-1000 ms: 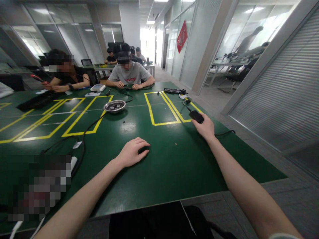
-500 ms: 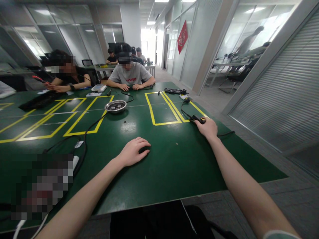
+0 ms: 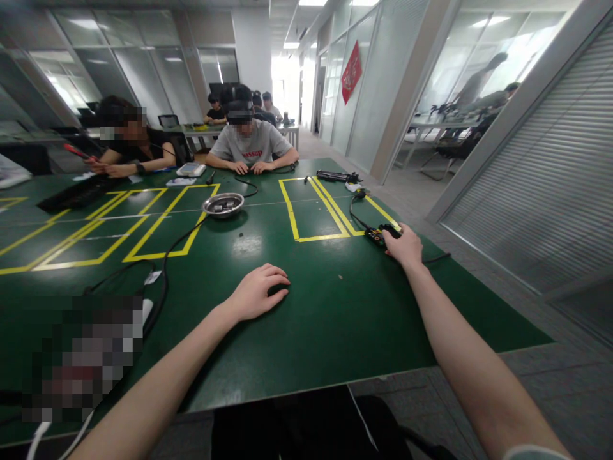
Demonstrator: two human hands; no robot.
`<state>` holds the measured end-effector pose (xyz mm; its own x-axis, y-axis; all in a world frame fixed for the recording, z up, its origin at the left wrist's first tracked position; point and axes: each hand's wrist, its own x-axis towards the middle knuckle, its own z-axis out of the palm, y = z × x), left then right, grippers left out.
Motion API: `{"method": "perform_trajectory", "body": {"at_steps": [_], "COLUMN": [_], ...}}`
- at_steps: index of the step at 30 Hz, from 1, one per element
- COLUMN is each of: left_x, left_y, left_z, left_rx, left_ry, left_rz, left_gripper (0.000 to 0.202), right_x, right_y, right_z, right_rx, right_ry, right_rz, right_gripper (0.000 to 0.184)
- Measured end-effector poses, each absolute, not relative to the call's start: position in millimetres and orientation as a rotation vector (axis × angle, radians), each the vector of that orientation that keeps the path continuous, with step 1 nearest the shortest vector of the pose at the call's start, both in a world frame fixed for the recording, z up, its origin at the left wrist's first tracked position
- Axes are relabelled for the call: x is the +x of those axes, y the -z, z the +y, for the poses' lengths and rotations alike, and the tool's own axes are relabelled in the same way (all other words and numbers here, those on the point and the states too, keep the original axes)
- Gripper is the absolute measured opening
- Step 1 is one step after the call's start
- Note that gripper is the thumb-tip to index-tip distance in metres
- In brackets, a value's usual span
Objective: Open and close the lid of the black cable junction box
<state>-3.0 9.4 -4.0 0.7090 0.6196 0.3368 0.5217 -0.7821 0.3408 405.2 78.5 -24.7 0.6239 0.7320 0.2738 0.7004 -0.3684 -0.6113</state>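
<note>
On the green table (image 3: pixel 306 338), my left hand (image 3: pixel 256 292) rests palm down with bent fingers, the thumb apart from them. A dark patch shows between thumb and fingers; I cannot tell whether it is shadow or a small black object. Farther right, my right hand (image 3: pixel 405 244) is closed on the near end of a black corded device (image 3: pixel 376 235) with small orange and yellow details. The device lies by the table's right side; its exact kind is unclear and the hand partly covers it. A black cable (image 3: pixel 360 216) runs from its far end to a plug.
A metal bowl (image 3: pixel 223 206) holding small metal parts stands left of centre. Yellow tape rectangles (image 3: pixel 318 239) mark the table. A folded black tripod-like item (image 3: pixel 338 176) lies at the back. A person in a grey shirt (image 3: pixel 251 144) sits opposite, another (image 3: pixel 129 144) at left. Cables (image 3: pixel 165 281) cross the left side.
My right hand has shifted slightly to the right on the black device, which has turned so more of its face with orange details shows. My left hand has stayed in place.
</note>
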Motion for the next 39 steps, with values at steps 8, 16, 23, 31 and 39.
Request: {"method": "perform_trajectory", "body": {"at_steps": [8,16,23,31,39], "left_x": [-2.7,-3.1,-2.5,0.1,8.9], "left_y": [3.1,5.2,4.7,4.1,-2.7], "left_z": [8.4,9.4,8.8,7.7,-6.2], "left_rx": [2.7,2.711,2.707,2.664,2.6], "left_ry": [-0.634,-0.626,-0.635,-0.721,-0.788], "left_rz": [0.924,0.927,0.924,0.952,0.801], "left_gripper": [0.013,0.014,0.015,0.02,0.034], "right_x": [404.0,410.3,401.0,316.3,239.1], "right_y": [23.8,29.2,31.7,20.7,13.4], "right_z": [78.3,77.5,79.1,54.4,-2.7], "right_rx": [-2.064,-2.11,-2.151,-1.681,-0.714], "right_ry": [0.023,0.169,0.023,-0.198,-0.59], "right_rz": [-1.238,-1.114,-1.354,-1.947,-2.493], "right_gripper": [0.042,0.043,0.041,0.034,0.032]}}
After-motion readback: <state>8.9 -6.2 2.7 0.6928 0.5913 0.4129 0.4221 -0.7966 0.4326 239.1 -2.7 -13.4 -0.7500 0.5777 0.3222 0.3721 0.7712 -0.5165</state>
